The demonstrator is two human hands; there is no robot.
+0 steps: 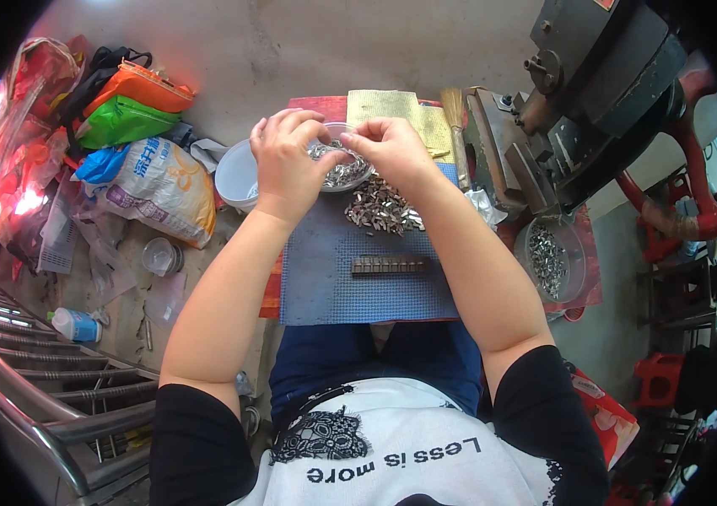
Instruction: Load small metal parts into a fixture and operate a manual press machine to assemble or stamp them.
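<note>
My left hand (289, 160) hovers at the near left rim of a clear bowl (364, 180) of small shiny metal pieces. Its fingers are curved, with a gap between thumb and forefinger. Over the right side of that bowl, my right hand (394, 152) has thumb and forefinger pinched together; anything between them is too small to make out. A heap of small metal pieces (382, 209) lies beside the bowl on a blue textured mat (316, 278). Closer to me, a slotted metal bar (388, 266) rests on the mat.
A white tub (237, 175) stands left of the bowl. At right are a dark press machine (611, 84), a brush (455, 118) and a clear tub (574, 270) of metal pieces. Bags (152, 185) and a metal rack (46, 379) occupy the left.
</note>
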